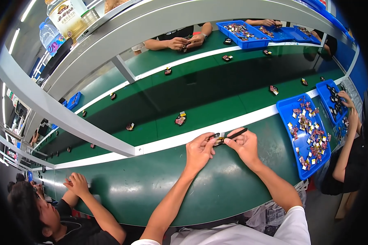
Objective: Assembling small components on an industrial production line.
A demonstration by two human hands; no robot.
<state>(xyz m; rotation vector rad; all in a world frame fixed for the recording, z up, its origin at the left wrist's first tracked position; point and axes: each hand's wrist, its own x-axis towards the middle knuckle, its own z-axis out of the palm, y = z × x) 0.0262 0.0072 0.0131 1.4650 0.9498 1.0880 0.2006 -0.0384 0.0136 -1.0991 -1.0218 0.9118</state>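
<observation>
Close handwork above a green tabletop (126, 183)

We looked down at our own two bare hands, close together above the tabletop, near its far edge. Our left hand (200, 152) pinched a small dark part (217, 139) between thumb and fingers. Our right hand (245, 148) gripped a slim black tool (238, 133), and its thumb and fingertips met at the part's right side; the part's finer details were too small for us to tell. Just beyond ran a white rail (171, 141), and past it a long green surface where small dark-and-red pieces (180, 119) lay well apart. To our right, a blue tray (285, 108) held many scattered red, yellow and white pieces. Behind it stood a second blue tray (324, 87) of black parts, with a co-worker's hand (347, 100) at its edge. Another co-worker in dark clothing (84, 229) sat to our left, and one more worked across from us.
</observation>
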